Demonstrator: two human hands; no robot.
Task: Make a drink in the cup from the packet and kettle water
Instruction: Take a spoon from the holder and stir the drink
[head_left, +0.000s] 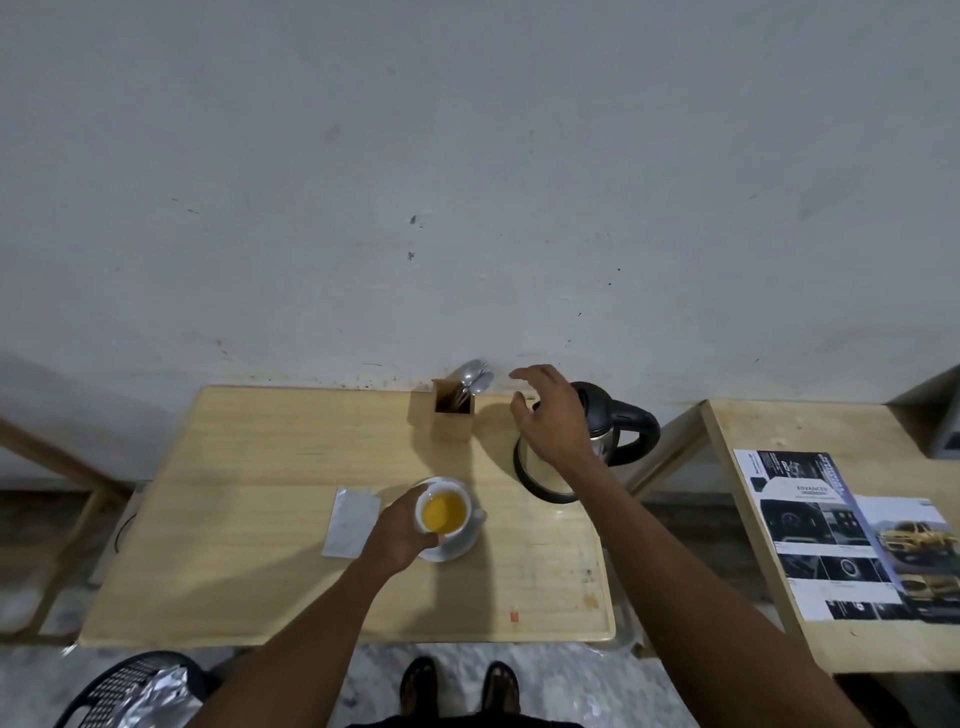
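Observation:
A white cup holding orange-yellow liquid stands on a white saucer near the middle of the wooden table. My left hand grips the cup's left side. A silvery packet lies flat just left of that hand. A steel kettle with a black handle stands at the back right. My right hand hovers over the kettle's front with fingers spread, holding nothing. It is a short way right of a wooden holder with spoons in it.
A wall runs right behind the table. A second wooden table on the right carries a printed brochure. A black basket with foil in it sits on the floor at lower left. My feet stand at the table's front edge.

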